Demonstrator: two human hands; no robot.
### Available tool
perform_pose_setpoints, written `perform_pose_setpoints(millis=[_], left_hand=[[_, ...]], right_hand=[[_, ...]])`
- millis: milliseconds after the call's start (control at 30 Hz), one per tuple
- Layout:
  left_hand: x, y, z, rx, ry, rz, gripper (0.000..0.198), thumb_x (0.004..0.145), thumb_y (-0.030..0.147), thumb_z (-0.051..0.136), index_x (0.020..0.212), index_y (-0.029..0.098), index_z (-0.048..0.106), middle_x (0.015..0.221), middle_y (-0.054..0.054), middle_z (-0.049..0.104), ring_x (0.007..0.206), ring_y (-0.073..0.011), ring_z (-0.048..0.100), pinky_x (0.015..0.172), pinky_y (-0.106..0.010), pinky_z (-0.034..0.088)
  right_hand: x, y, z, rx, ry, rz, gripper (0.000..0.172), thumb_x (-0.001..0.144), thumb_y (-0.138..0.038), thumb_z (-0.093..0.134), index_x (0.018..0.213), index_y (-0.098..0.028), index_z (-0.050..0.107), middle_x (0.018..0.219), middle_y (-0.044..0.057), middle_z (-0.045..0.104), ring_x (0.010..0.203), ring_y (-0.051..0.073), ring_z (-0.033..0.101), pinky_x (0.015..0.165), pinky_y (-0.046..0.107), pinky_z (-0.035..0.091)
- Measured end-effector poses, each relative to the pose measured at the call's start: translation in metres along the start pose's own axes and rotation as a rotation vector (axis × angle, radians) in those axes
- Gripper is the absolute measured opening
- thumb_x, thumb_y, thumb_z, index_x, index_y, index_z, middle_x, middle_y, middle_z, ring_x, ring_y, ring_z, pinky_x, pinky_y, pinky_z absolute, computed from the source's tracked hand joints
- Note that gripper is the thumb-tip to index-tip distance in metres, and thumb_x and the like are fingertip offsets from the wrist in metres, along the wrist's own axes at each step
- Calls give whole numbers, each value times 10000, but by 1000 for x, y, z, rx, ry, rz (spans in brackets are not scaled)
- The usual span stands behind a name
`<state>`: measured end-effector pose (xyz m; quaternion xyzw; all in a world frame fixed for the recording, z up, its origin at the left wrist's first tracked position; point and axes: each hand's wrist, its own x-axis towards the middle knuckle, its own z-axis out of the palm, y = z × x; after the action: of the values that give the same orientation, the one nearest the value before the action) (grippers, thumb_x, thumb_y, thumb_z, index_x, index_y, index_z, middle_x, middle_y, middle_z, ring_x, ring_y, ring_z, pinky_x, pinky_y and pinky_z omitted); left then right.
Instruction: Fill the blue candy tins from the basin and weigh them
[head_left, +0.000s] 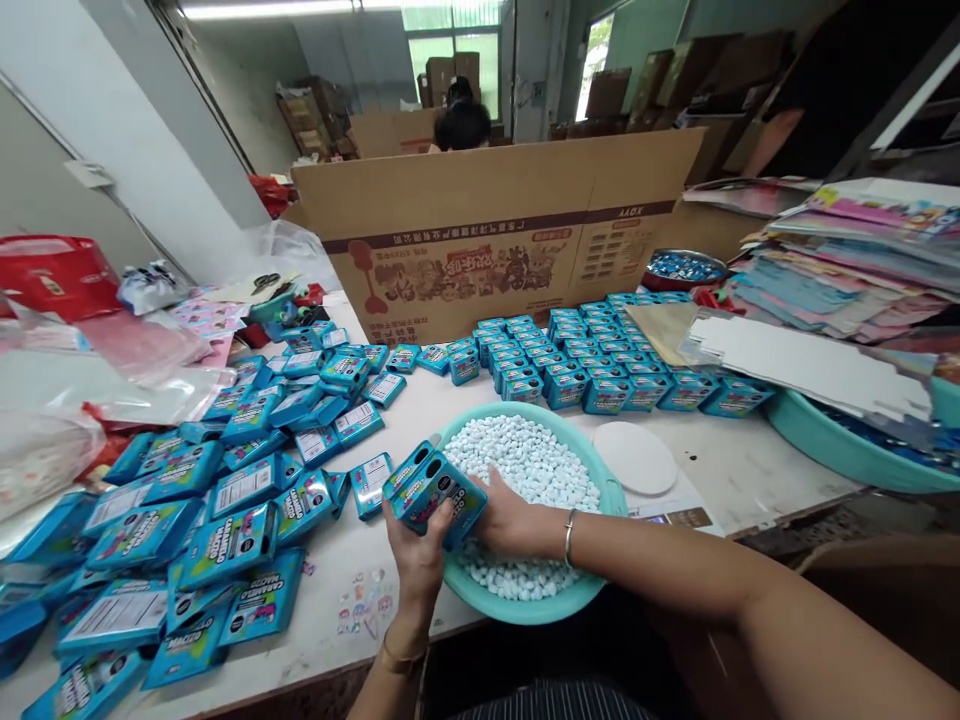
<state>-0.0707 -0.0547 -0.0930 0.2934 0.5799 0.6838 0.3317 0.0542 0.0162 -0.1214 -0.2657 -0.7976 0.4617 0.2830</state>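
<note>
My left hand (421, 560) is closed around what look like two small blue candy boxes (444, 488), held tilted over the left rim of a turquoise basin (609, 580). White pebble-like candies (536, 460) fill the basin. Just right of the boxes, my right hand (514, 515) is down among the candies. Its thumb shows, but the other fingers are hidden by the boxes and candies, so its grip cannot be made out. A flat white disc (634, 458) lies beside the basin.
Loose blue boxes (229, 540) pile up on the left. Rows of upright blue boxes (570, 380) stand behind the basin, before a large cardboard carton (480, 240). Stacked printed sheets (847, 270) and another turquoise basin (817, 425) are at right. A person (463, 125) is beyond the carton.
</note>
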Motion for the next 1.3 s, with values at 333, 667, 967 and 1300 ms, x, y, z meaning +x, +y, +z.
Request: perform_pose_setpoints(millis=[333,667,967,1300], left_hand=[[2,26,1,187,-183,1,809,470,217,900,1208,211,568,1141,-92,645,1164,-354,583,1090,-457,424],[18,24,48,493,-682,-108,457,405,11,732,678,253,456,800,-57,490,1371,-484,332,1154,-572,282],[20,14,45,745,-666,75,458,423,113,756,802,247,536,919,-95,592,1192,-478,511,1132,-584,315],[3,16,39,643,-412,198,736,553,244,795,1236,202,524,1282,-155,588,1262,-446,489,1152,-567,313]], right_hand=[[-22,-3,-83,-736,-249,57,129,823,-221,648,912,-200,739,1158,125,660,1139,331,549,968,521,437],[-30,41,-83,-101,465,391,522,887,-519,554,1317,-226,596,1410,126,564,1358,313,458,1186,535,277],[4,31,-52,657,739,579,318,702,-527,688,760,-215,678,854,69,734,1021,306,662,970,471,506],[14,-36,-67,892,863,342,210,634,-382,729,749,-208,710,806,14,730,888,235,667,916,354,510]])
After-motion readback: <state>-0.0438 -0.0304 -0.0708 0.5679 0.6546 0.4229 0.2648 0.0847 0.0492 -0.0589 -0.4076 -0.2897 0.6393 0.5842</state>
